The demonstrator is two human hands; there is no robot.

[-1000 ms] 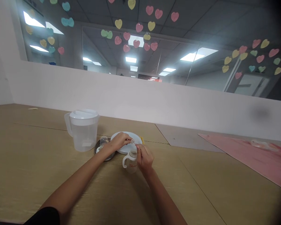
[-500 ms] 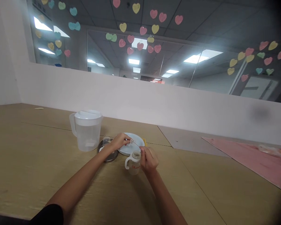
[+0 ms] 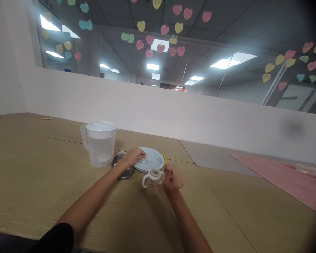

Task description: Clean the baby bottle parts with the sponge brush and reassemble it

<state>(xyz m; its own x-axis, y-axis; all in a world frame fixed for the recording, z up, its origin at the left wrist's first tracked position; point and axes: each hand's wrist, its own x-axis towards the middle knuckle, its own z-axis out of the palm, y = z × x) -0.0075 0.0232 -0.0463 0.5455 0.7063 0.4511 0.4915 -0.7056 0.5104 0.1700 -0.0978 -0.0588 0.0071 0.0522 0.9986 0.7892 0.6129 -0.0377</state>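
My left hand (image 3: 134,156) is closed in a pinch over the white plate (image 3: 154,159). Between its fingertips is a small white piece (image 3: 145,157), too small to name. Right of the plate, my right hand (image 3: 173,179) is curled and blurred by motion; what its fingers hold, if anything, is hidden. A clear cup with two white handles (image 3: 152,185) and red lettering stands upright and uncapped just left of that hand. Beneath my left wrist lies a round metal dish (image 3: 126,174) with a small clear cap-like piece (image 3: 121,155) at its back.
A lidded translucent pitcher (image 3: 101,149) with liquid stands behind the dish, to the left. Something yellow (image 3: 164,159) shows at the plate's right edge. A pink sheet (image 3: 279,179) lies on the right of the wooden table (image 3: 68,165), which meets a white wall.
My right hand has moved right, away from my left hand and the cup. The thin line that ran between both hands no longer shows. My left hand remains over the plate.
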